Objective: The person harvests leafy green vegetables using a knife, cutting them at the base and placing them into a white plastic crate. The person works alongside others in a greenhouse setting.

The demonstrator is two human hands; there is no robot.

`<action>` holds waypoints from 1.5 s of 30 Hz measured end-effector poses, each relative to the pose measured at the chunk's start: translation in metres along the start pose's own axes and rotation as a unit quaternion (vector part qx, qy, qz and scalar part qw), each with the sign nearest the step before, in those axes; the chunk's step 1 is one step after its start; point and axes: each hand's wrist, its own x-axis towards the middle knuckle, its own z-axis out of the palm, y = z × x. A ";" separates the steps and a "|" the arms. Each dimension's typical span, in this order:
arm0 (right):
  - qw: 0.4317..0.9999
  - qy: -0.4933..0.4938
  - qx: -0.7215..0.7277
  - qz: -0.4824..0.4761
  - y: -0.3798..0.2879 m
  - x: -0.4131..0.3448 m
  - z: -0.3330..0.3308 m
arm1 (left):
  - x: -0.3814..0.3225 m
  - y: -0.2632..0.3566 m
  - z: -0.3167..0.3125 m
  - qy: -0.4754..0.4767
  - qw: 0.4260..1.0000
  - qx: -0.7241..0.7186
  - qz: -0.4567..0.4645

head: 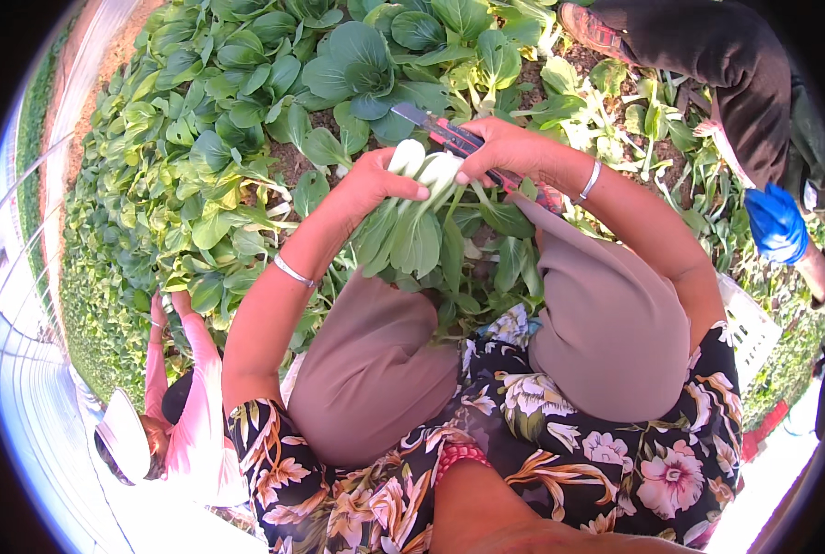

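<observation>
My left hand [378, 179] grips a small bunch of bok choy [412, 239], its white stem ends up and its green leaves hanging down between my knees. In my right hand [513, 149] is a red and black snap-off utility knife [457, 136], its blade extended and pointing up and left, away from the stems. My right thumb and fingertips also touch the right side of the bunch. Just beyond the knife tip, a large dark-leaved bok choy [367, 73] is standing in the soil.
Dense bok choy rows [198, 138] spread ahead and to the left. Loose yellowed leaves [651, 114] litter the soil at right. A person in pink [201, 408] crouches at left; another person's dark-trousered leg [724, 62] is at upper right. Beside my right elbow sits a white crate [748, 332].
</observation>
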 end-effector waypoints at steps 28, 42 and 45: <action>0.997 -0.008 0.041 -0.057 0.073 -0.029 -0.077 | 0.091 -0.022 0.074 0.035 0.999 -0.001 0.023; 0.884 0.192 -0.426 0.009 0.086 0.041 -0.093 | 0.057 0.079 0.064 -0.076 0.983 0.162 -0.044; 0.878 0.092 -0.436 -0.176 0.118 0.056 -0.060 | 0.079 0.089 0.088 -0.030 0.946 0.323 0.009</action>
